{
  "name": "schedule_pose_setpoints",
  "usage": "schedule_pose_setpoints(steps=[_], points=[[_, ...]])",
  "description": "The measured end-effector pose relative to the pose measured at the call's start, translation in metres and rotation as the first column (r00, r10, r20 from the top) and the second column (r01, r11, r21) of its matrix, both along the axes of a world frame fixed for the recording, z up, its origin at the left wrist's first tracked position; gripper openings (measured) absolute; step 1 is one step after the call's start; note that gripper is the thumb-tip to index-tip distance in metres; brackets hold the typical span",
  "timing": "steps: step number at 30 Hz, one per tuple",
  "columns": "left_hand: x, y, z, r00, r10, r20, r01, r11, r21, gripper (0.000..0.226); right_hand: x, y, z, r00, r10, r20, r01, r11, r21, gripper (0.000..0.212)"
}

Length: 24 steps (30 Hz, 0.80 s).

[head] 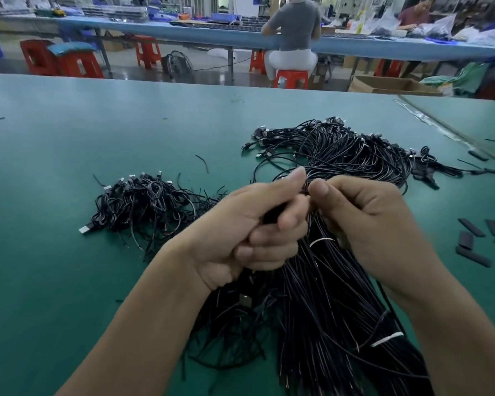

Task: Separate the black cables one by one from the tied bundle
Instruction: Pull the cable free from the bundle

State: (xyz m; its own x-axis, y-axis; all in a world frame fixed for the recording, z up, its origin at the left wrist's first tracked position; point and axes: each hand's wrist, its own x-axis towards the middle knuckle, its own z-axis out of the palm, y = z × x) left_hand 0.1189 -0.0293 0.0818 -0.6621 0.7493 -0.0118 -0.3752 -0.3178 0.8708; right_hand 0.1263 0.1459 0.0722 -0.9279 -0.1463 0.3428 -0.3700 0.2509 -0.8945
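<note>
A thick bundle of black cables (320,304) runs from the near edge up between my hands and fans out into plug ends (340,144) on the green table. White ties (322,240) wrap it in two places. My left hand (255,224) grips the bundle, fingers curled round it and thumb pointing up. My right hand (363,212) pinches cable strands just right of the left thumb, at the top of the grip. A loose pile of separate black cables (146,204) lies to the left on the table.
Short black sleeve pieces (472,241) lie scattered at the right. A table seam (452,132) runs diagonally at the far right. Beyond the far edge stand red stools (290,78), a floor fan, another bench and two seated people.
</note>
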Motion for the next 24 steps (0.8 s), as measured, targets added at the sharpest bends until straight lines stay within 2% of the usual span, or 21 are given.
schedule_pose_setpoints(steps=[3,5,7,8,9,11,13,14,17,20,22,24], points=[[-0.003,-0.003,0.005,0.991,0.004,0.131,-0.051,0.933,0.358,0.047,0.0,-0.002,-0.004,0.997,-0.004,0.077,-0.009,0.986,0.166,0.03],[-0.006,-0.002,0.008,0.959,0.116,0.26,-0.235,0.836,0.496,0.049,0.003,-0.006,-0.006,0.99,0.062,0.129,-0.099,0.949,0.3,0.022],[-0.011,-0.001,0.003,0.863,0.401,0.309,-0.503,0.746,0.436,0.054,0.008,-0.01,-0.005,0.98,0.155,0.122,-0.192,0.895,0.403,0.027],[-0.014,0.001,0.0,0.81,0.528,0.255,-0.587,0.719,0.372,0.055,0.009,-0.012,-0.003,0.978,0.182,0.103,-0.209,0.871,0.445,0.029],[-0.016,0.002,-0.005,0.767,0.621,0.16,-0.637,0.711,0.299,0.053,0.011,-0.012,-0.001,0.977,0.196,0.085,-0.213,0.857,0.47,0.028],[-0.018,0.006,-0.013,0.667,0.734,-0.131,-0.729,0.678,0.095,0.047,0.014,-0.008,0.005,0.978,0.205,0.039,-0.197,0.847,0.493,0.024],[-0.016,0.009,-0.018,0.592,0.687,-0.421,-0.784,0.611,-0.107,0.045,0.015,-0.004,0.01,0.983,0.182,-0.023,-0.148,0.86,0.489,0.023],[-0.013,0.011,-0.018,0.625,0.618,-0.477,-0.759,0.624,-0.186,0.046,0.015,-0.002,0.012,0.985,0.165,-0.058,-0.119,0.877,0.465,0.021],[-0.004,0.014,-0.013,0.807,0.377,-0.454,-0.557,0.742,-0.373,0.059,0.011,0.003,0.013,0.985,0.082,-0.154,-0.02,0.929,0.37,0.016],[0.0,0.012,-0.011,0.882,0.18,-0.435,-0.407,0.756,-0.513,0.067,0.005,0.011,0.01,0.985,-0.02,-0.171,0.065,0.963,0.26,0.015],[0.001,0.009,-0.01,0.929,0.107,-0.353,-0.285,0.816,-0.503,0.066,0.003,0.012,0.008,0.995,0.06,-0.08,-0.051,0.994,0.1,0.018],[0.001,0.004,-0.008,0.974,0.023,-0.225,-0.116,0.906,-0.408,0.061,0.002,0.01,0.005,0.978,0.205,0.031,-0.201,0.975,-0.089,0.022]])
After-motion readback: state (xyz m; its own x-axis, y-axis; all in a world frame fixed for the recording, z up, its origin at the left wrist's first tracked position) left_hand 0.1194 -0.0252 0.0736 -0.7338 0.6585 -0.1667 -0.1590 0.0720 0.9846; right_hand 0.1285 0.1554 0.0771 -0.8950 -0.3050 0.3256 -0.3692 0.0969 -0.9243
